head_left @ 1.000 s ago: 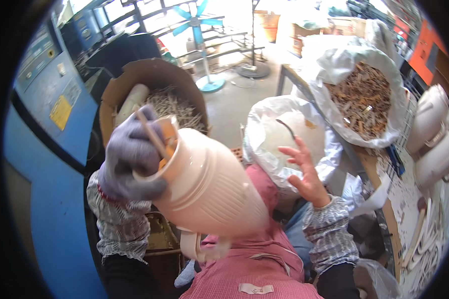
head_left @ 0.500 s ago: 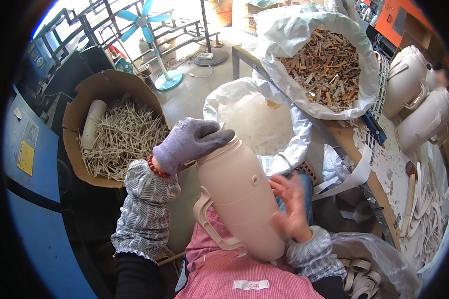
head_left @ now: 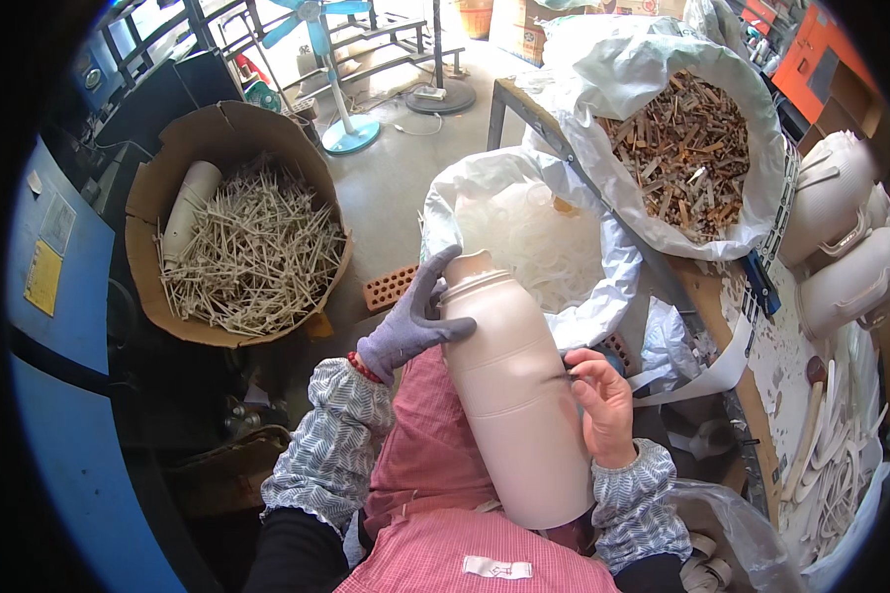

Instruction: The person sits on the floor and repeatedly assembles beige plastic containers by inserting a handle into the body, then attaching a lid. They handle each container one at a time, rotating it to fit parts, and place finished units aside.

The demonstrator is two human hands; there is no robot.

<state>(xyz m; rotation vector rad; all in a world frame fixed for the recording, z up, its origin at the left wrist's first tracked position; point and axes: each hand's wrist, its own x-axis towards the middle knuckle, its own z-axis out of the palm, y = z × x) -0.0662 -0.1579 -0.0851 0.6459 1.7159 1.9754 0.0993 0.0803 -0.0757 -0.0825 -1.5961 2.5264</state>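
Fingers of the gloved left hand [head_left: 405,331] grasp the shoulder of a tall, pale pink plastic jug [head_left: 519,395] on the lap; the bare right hand [head_left: 603,405] pinches its side.

Soft, even daylight fills the view, brightest on the concrete floor [head_left: 405,188] at the top. Shadows are faint. Left of the floor, the blue machine [head_left: 59,326] sits dimmer. Fisheye bending curves edges; black vignette rings the sharp picture.
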